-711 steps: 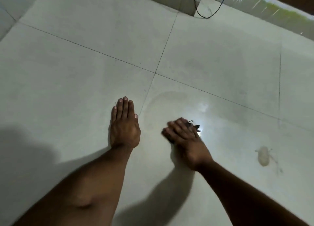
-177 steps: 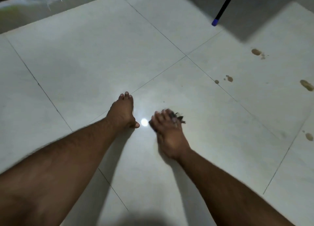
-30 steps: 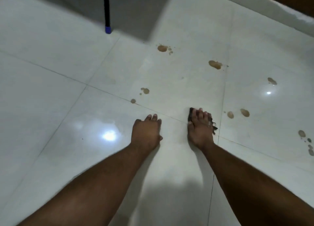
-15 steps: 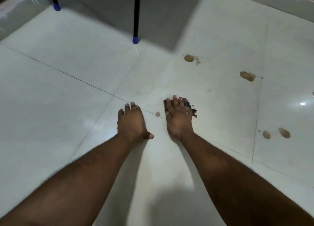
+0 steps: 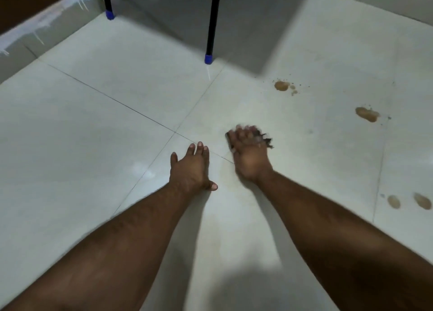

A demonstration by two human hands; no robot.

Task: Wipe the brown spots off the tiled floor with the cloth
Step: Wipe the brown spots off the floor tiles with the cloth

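Note:
My right hand point(image 5: 249, 155) presses a dark frayed cloth point(image 5: 264, 139) onto the pale tiled floor point(image 5: 117, 135); only the cloth's ragged edge shows past my fingers, and the hand is blurred. My left hand point(image 5: 191, 169) lies flat on the floor just left of it, fingers spread, holding nothing. Brown spots lie to the right: one point(image 5: 281, 86) with small splashes farther away, a longer one point(image 5: 367, 114) at mid right, and two point(image 5: 394, 201) point(image 5: 422, 201) near the right edge.
Two black furniture legs with blue caps point(image 5: 208, 59) point(image 5: 109, 15) stand at the far side, with a shadow behind them. A skirting with white paint drips point(image 5: 46, 27) runs along the far left. Dark grout lines cross near my hands.
The small brown spot that lay between my hands half a second ago is gone. My right hand stays on the cloth and is now blurred. The left hand keeps its place.

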